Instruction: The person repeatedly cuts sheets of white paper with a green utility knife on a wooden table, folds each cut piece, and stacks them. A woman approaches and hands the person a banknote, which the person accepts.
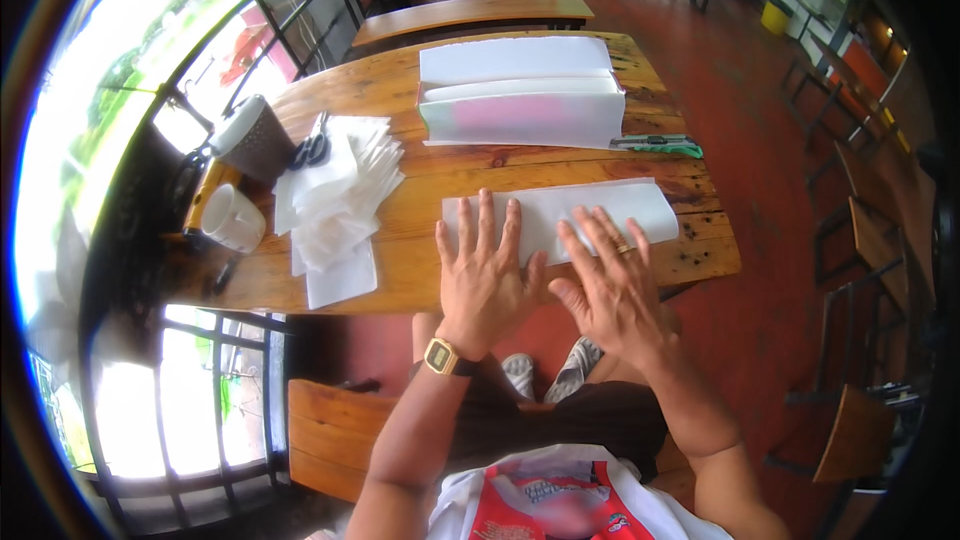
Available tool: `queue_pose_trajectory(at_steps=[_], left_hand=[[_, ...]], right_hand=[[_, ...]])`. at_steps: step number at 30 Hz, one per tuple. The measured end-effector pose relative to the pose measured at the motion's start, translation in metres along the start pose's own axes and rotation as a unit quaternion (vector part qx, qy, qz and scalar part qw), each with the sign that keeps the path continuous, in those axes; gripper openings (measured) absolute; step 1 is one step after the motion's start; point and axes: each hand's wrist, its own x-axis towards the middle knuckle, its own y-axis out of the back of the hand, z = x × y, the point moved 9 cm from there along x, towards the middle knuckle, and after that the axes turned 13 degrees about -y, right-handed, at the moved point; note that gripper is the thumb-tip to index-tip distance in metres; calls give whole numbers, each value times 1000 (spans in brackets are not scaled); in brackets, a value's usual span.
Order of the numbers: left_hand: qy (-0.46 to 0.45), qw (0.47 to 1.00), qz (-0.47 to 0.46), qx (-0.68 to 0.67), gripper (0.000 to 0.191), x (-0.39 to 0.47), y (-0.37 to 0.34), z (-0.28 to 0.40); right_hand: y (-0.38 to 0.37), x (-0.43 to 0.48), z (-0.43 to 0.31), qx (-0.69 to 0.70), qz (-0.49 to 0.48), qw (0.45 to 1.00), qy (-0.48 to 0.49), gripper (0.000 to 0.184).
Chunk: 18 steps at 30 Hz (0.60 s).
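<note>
A folded white paper sheet [551, 202] lies flat near the front edge of the wooden table, its right end rounded at the fold. My left hand [484, 262] rests on its left part, fingers spread. On its right part lies my right hand [611, 270], with a ring on one finger and its fingers slightly apart. Neither hand grips anything. Behind the sheet stands an opened long box [525, 116] with white paper inside. A utility knife with a green part [664, 144] lies by the box's right corner. To the left is a loose pile of cut white paper pieces [337, 195].
Black-handled scissors [311, 150] lie on the pile's back edge. Beside them are a dark perforated container [259, 139], a white mug [234, 219] and a small black object [225, 275]. A barred window borders the left. Benches [472, 15] stand beyond the table [465, 165], chairs [874, 247] to the right.
</note>
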Motion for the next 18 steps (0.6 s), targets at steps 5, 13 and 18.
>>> queue_pose_trajectory(at_steps=[5,13,18], left_hand=[[-12,1000,5,6,78,0,0,0],[0,1000,-17,19,77,1,1,0],[-1,999,-27,27,76,2,1,0]], right_hand=[[-6,-28,-27,71,-73,995,12,78],[10,-55,43,-5,-64,993,-97,86],[23,-64,69,-34,-29,989,-138,81]])
